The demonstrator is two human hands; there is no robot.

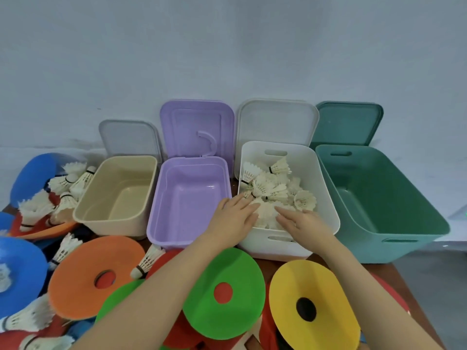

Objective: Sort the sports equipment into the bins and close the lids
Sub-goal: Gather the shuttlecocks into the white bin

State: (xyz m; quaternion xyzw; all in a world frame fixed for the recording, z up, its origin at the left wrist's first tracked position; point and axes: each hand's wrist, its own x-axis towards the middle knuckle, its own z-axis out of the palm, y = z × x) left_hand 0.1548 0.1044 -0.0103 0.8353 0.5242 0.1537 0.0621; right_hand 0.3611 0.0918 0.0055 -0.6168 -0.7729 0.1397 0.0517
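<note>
sorting station: four bins, shuttlecocks, flat discs

bins, left to right along the wall: beige bin [118, 195], purple bin [189, 203], white bin [326, 198], green bin [379, 198]. all four stand open on the surface [396, 271]. behind each a lid leans upright: grey lid [129, 137], purple lid [197, 127], white lid [278, 122], green lid [351, 125]. the beige, purple and green bins show bare floors.

white bin contents: a heap of white shuttlecocks [275, 188], feathers pointing all ways.

hands: left hand [233, 215] reaches over the near corner of the white bin, fingers straight and loosely spread, lying on the shuttlecocks there. right hand [303, 221] lies just beside it over the near rim, fingers straight and relaxed, touching the same heap. neither grip pinches anything that can be seen; whether a shuttlecock sits under either palm cannot be told.

unsorted stock, near side of the surface: orange disc [83, 271], green disc [237, 279], yellow disc [318, 294], each with a round hole in the middle; blue disc [22, 271] at far left; red discs show beneath them. loose shuttlecocks [63, 190] pile at the left beside the beige bin, with one shuttlecock [149, 261] lying between the orange disc and the left forearm.
</note>
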